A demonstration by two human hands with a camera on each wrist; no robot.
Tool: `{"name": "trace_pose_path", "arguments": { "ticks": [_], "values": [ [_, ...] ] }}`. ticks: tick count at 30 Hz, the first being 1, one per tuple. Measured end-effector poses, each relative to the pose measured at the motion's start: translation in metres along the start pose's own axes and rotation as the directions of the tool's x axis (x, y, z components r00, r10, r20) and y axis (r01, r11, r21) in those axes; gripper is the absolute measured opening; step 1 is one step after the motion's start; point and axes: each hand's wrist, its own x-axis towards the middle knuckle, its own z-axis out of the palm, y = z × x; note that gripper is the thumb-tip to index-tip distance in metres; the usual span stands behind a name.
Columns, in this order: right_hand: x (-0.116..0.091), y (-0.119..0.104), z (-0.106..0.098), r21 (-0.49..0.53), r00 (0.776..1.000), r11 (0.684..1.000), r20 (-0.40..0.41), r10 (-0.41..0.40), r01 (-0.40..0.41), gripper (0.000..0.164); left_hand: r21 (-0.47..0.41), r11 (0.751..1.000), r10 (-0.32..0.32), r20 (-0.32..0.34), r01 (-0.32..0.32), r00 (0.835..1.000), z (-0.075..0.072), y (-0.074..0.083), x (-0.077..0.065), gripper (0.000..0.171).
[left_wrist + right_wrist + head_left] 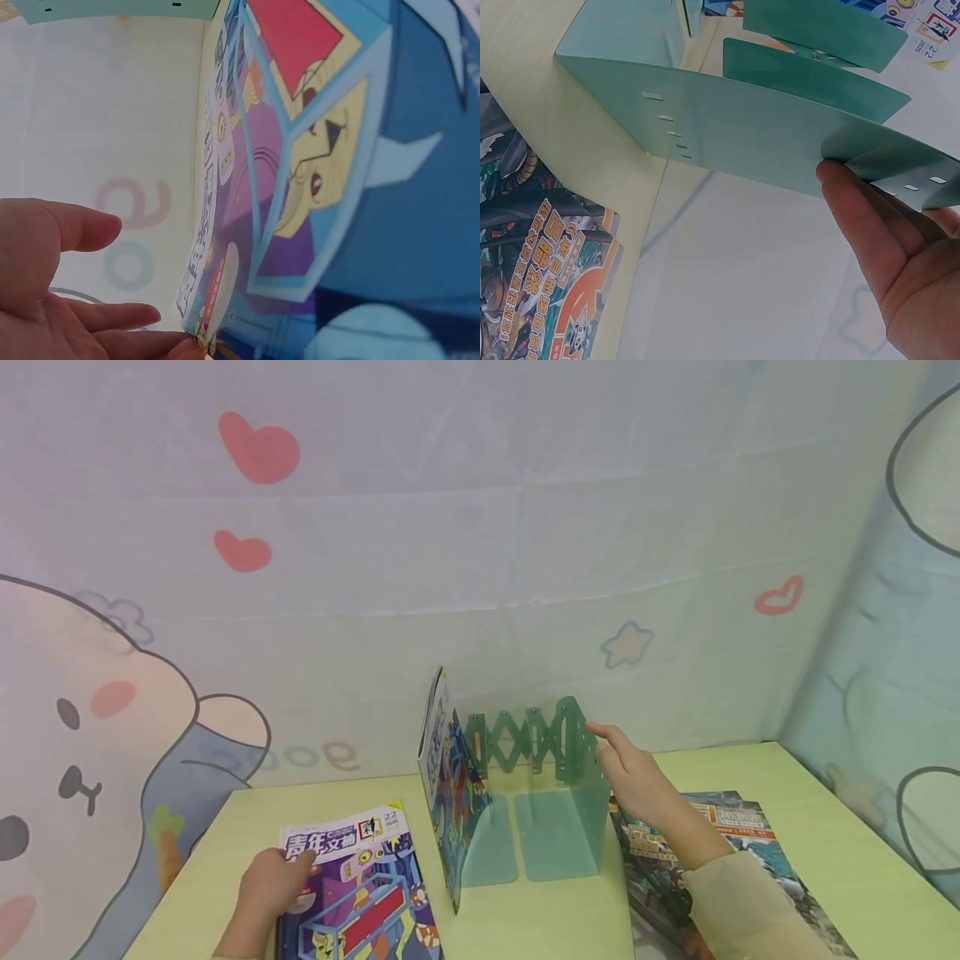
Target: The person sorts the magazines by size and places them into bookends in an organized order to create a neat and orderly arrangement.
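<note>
A green expandable bookend stands at the table's middle, with a zigzag back and two end plates. Inside its left end, a magazine stands upright. My right hand touches the outer face of the right plate; in the right wrist view its straight fingers rest against the green plate. At the left lies a purple-and-blue magazine, with my left hand at its left edge. In the left wrist view the fingertips meet the magazine's edge, thumb held apart from it.
Dark-covered magazines lie on the table right of the bookend, under my right forearm. The pale yellow table ends at a cartoon-printed curtain behind, and another printed curtain hangs at the right.
</note>
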Motion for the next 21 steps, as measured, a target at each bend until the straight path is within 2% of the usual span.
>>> {"name": "trace_pose_path", "arguments": {
  "ticks": [8,15,21],
  "values": [
    [0.001,0.0,0.0,-0.004,1.0,1.0,0.006,0.002,-0.002,0.051,-0.015,1.0,0.0,-0.001,0.0,1.0,-0.004,-0.002,0.0,0.062],
    [0.001,0.002,0.0,-0.01,1.0,1.0,0.001,0.002,-0.002,0.052,-0.069,0.997,-0.016,0.044,0.019,0.999,-0.01,0.0,-0.001,0.065],
    [0.001,0.001,0.0,-0.004,1.0,1.0,0.003,-0.002,0.003,0.052,-0.068,0.998,0.015,0.057,-0.011,0.998,-0.016,0.001,-0.002,0.062]
  ]
}}
